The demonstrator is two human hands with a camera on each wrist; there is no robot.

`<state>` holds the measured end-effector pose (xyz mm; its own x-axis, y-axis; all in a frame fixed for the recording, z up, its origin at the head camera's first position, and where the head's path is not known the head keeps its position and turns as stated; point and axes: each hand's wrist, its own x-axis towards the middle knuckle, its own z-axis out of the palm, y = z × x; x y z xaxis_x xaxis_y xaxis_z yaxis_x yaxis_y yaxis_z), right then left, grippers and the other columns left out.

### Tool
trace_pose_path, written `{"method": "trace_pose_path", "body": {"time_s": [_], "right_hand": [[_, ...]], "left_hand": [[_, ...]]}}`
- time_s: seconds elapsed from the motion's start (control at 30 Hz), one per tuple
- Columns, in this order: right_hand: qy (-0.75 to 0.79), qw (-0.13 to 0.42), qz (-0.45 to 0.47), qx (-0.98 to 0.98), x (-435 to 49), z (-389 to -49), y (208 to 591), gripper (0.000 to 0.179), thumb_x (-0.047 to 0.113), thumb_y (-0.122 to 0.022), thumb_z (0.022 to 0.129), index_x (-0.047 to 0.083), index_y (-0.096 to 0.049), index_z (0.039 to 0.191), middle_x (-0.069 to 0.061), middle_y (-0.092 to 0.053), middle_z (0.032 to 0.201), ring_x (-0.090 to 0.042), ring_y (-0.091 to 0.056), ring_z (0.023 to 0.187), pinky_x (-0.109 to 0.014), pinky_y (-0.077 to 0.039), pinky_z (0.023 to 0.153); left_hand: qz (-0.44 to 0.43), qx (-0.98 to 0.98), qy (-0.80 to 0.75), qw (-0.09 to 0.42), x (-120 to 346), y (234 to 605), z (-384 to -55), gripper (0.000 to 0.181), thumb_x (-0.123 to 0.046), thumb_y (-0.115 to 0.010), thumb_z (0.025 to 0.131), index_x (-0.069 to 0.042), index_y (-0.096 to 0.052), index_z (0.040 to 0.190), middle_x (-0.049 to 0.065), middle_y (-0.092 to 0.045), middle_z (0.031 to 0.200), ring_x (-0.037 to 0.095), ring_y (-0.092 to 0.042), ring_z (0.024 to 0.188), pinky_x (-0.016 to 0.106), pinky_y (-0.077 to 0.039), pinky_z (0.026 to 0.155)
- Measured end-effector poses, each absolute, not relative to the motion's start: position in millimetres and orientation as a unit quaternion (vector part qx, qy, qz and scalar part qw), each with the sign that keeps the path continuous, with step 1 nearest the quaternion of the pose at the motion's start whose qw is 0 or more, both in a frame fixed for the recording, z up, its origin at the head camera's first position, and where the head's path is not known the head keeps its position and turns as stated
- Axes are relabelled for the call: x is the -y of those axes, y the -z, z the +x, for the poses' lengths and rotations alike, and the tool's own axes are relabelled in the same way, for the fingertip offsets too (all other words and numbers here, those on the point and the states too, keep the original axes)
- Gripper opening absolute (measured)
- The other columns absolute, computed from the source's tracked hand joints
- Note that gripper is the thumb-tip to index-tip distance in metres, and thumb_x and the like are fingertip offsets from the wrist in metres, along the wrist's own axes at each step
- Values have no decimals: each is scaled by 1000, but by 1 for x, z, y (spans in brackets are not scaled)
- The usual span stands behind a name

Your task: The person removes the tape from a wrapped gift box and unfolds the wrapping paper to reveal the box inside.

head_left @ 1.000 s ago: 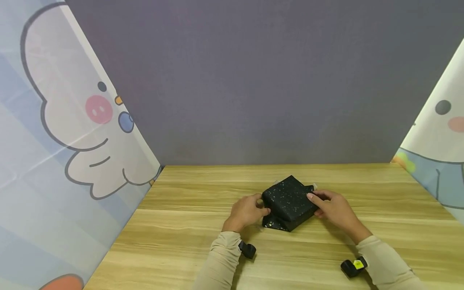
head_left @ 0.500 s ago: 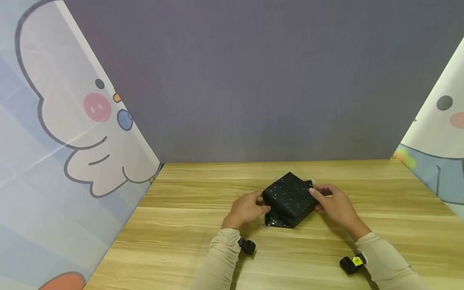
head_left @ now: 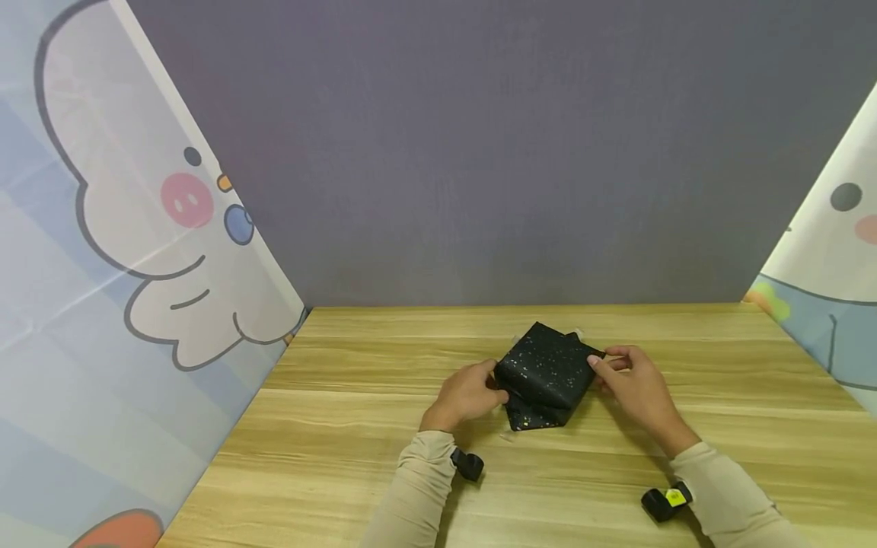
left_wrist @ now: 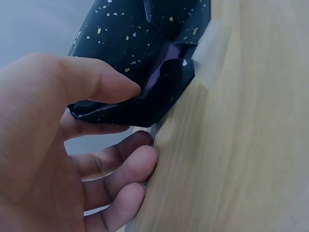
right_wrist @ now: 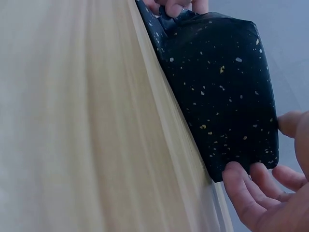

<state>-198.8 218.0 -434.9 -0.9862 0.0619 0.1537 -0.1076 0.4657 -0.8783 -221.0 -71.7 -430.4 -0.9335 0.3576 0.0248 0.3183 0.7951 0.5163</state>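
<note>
A small flat parcel in black wrapping paper (head_left: 546,370) with white and gold specks lies on the table between both hands. My left hand (head_left: 468,394) pinches its left end, the thumb on a folded flap and a finger beneath. Through a gap in the fold, the left wrist view shows something purple (left_wrist: 166,60) inside. Clear tape (left_wrist: 212,54) sticks out from that end. My right hand (head_left: 636,387) holds the right end, thumb on top and fingertips against the end face in the right wrist view. The parcel's underside is hidden.
The wood-grain table (head_left: 329,457) runs back to a grey panel (head_left: 445,152). Cartoon-printed sheets (head_left: 137,266) stand on the left and right. A black wrist camera (head_left: 468,464) sits on the left sleeve and another (head_left: 660,504) on the right.
The parcel has turned slightly counterclockwise, its far corner moving left and its near corner right. My right hand has shifted a little outward with its end; the left hand has stayed nearly still.
</note>
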Motion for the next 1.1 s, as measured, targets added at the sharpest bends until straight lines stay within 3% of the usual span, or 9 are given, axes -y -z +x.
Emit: {"method": "trace_pose_path", "body": {"time_s": [0.17, 0.37, 0.57, 0.67, 0.83, 1.03, 1.1], "right_hand": [[-530, 67, 41, 844, -217, -199, 434, 70, 39, -62, 100, -12, -37, 141, -32, -59, 123, -36, -66, 104, -27, -57, 74], [-539, 56, 65, 838, -216, -197, 433, 70, 36, -63, 100, -12, -36, 143, -33, -52, 134, -44, -56, 121, -24, -54, 82], [-510, 38, 87, 855, -212, -194, 433, 72, 39, -63, 100, -11, -35, 144, -33, -44, 143, -48, -48, 130, -48, -47, 100], [-516, 25, 98, 851, -211, -194, 434, 74, 37, -63, 100, -12, -31, 145, -35, -40, 146, -49, -44, 132, -53, -42, 103], [-512, 16, 109, 852, -210, -195, 435, 78, 37, -64, 100, -12, -27, 147, -37, -35, 148, -51, -40, 134, -57, -40, 104], [-506, -1, 133, 852, -207, -195, 436, 88, 33, -71, 96, -11, -18, 152, -36, -30, 150, -52, -43, 131, -54, -44, 101], [-503, -3, 141, 853, -206, -196, 438, 92, 31, -73, 94, -11, -15, 153, -37, -30, 149, -53, -45, 129, -53, -46, 99]], "left_hand": [[185, -947, -261, 35, 72, 432, -222, 19, -31, -70, 86, -24, -62, 102, -10, -63, 89, 12, -60, 82, 34, -48, 70], [190, -945, -265, 37, 72, 431, -220, 41, -30, -67, 87, -21, -65, 127, -5, -68, 118, 19, -63, 108, 39, -50, 87], [195, -945, -256, 52, 71, 430, -219, 45, -30, -66, 88, -21, -63, 133, -4, -67, 125, 19, -61, 115, 39, -49, 92], [186, -946, -260, 58, 70, 429, -218, 47, -31, -62, 92, -22, -61, 138, -4, -64, 131, 21, -59, 120, 40, -48, 96], [182, -944, -269, 54, 70, 430, -218, 34, -34, -59, 96, -21, -67, 127, -4, -67, 122, 20, -62, 111, 40, -50, 89], [199, -942, -267, 46, 70, 430, -220, 19, -28, -66, 90, -22, -69, 108, -11, -67, 85, 13, -61, 86, 34, -49, 75], [200, -941, -269, 49, 69, 430, -221, 21, -27, -67, 89, -22, -67, 109, -13, -64, 83, 11, -60, 84, 32, -49, 75]]}}
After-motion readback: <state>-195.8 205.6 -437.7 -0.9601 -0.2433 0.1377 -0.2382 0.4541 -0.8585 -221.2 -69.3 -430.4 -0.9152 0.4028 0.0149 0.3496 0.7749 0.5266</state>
